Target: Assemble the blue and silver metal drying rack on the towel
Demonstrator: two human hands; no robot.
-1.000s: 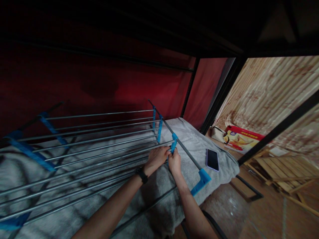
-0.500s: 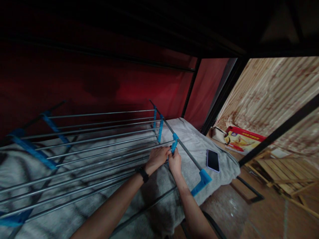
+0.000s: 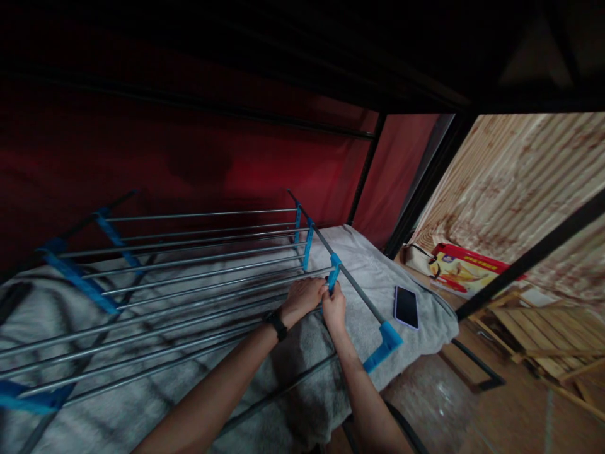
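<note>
Drying rack (image 3: 189, 265) of metal rods and blue plastic joints lay flat on a grey blanket (image 3: 368, 265), with both hands at one joint.

The left hand (image 3: 305, 295), with a black watch (image 3: 276, 324) on the wrist, was curled over the ends of the rods just beside the blue connector (image 3: 333, 272). The right hand (image 3: 334, 307) pinched the lower part of the same connector, touching the left hand. It seemed that the fingers closed on the plastic, but the light was dim. A phone (image 3: 406, 307) lay face up on the blanket, near the rack's blue corner piece (image 3: 385, 343). A red box (image 3: 466, 271) rested on the floor against the wall.
</note>
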